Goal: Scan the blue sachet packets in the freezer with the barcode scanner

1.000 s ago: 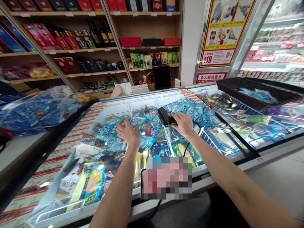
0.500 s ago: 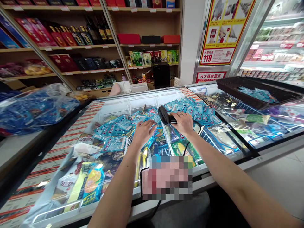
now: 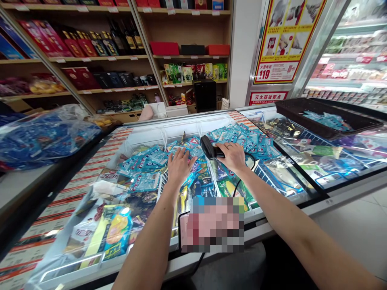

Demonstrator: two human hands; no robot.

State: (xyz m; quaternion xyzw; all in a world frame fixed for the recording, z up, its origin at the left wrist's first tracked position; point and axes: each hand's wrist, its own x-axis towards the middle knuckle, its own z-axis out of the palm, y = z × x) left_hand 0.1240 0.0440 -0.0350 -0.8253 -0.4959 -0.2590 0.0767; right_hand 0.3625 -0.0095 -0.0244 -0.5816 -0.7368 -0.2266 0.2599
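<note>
My right hand (image 3: 232, 155) is wrapped round the handle of a black barcode scanner (image 3: 208, 147), whose head points left and down. A black cable runs from it toward me. My left hand (image 3: 179, 164) lies palm down, fingers apart, over the glass lid among blue packets. It is beside a heap of small blue packets (image 3: 151, 161) on the left; another heap of blue packets (image 3: 249, 137) spreads behind and right of the scanner. Whether the left fingertips touch a packet is not clear.
A phone with a blurred screen (image 3: 211, 227) stands at the freezer's front edge. A dark tray (image 3: 290, 109) with more packets rests at right. A clear bag of blue packets (image 3: 45, 137) lies at left. Frozen goods show under the glass; shelves (image 3: 187, 58) stand behind.
My left hand has shifted slightly left and its fingers have spread more. The scanner and my right hand have moved very slightly left.
</note>
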